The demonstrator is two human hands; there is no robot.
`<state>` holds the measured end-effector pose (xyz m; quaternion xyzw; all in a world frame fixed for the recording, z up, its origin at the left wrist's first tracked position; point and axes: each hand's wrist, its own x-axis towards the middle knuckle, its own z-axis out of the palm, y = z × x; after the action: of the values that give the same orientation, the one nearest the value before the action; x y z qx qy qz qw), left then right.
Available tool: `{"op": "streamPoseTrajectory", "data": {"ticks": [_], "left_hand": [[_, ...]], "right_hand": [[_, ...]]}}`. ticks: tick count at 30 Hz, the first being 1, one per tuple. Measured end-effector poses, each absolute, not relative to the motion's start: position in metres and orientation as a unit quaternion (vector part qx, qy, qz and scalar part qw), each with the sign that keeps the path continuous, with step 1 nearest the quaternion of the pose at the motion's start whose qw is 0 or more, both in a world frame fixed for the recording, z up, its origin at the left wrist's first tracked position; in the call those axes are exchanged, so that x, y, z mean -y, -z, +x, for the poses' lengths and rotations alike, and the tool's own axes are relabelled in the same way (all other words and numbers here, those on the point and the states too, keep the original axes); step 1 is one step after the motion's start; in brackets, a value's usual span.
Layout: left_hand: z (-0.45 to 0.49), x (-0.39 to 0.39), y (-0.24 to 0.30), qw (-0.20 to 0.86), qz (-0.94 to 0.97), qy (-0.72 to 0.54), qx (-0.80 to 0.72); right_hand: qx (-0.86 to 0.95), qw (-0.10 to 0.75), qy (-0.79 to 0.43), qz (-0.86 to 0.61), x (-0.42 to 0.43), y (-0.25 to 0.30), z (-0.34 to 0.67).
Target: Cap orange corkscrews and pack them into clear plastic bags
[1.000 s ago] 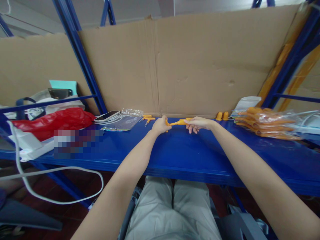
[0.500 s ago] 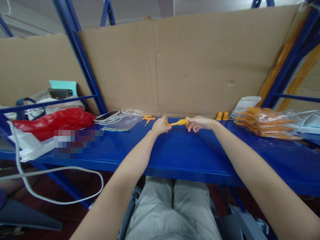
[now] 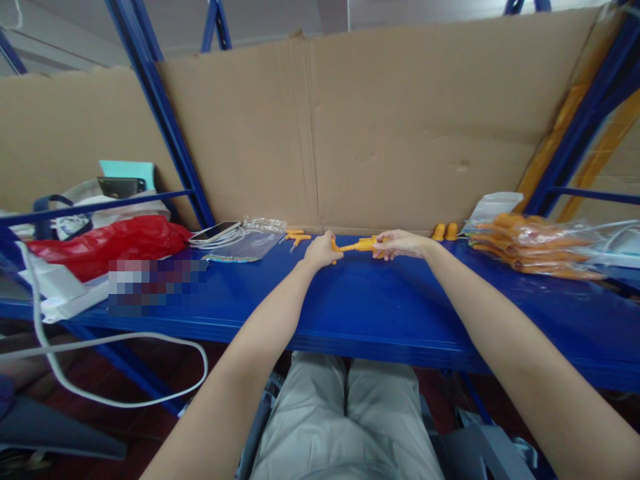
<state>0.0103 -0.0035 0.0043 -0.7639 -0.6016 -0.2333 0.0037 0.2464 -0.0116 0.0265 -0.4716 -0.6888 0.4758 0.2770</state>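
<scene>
Both my hands reach to the far side of a blue metal shelf (image 3: 360,313) and hold one orange plastic part (image 3: 356,246) between them. My left hand (image 3: 319,251) is closed round its left end. My right hand (image 3: 400,244) pinches its right, thicker end with fingers curled. The ribbed middle of the orange part shows between the two hands, just above the shelf. More small orange pieces (image 3: 297,237) lie just left of my left hand, and two orange caps (image 3: 445,232) stand to the right of my right hand.
A cardboard wall (image 3: 400,127) backs the shelf. At the right lie clear bags of orange parts (image 3: 530,253). To the left are a phone with a white cable (image 3: 215,232), a clear plastic bag (image 3: 247,243), a red bag (image 3: 105,243) and a loose white cable (image 3: 115,347).
My right hand has shifted its grip a little on the orange part's right end, fingers now curled further over it. My left hand has stayed in place.
</scene>
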Motion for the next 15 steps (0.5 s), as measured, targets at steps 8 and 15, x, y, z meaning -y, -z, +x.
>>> {"op": "streamPoseTrajectory", "data": {"ticks": [8, 15], "left_hand": [[0.011, 0.006, -0.006, 0.0, -0.768, 0.239, 0.595], [0.011, 0.007, -0.006, -0.001, -0.767, 0.239, 0.596]], "right_hand": [[0.672, 0.249, -0.478, -0.507, 0.009, -0.025, 0.239], [0.668, 0.243, -0.468, -0.525, 0.009, -0.024, 0.234]]}}
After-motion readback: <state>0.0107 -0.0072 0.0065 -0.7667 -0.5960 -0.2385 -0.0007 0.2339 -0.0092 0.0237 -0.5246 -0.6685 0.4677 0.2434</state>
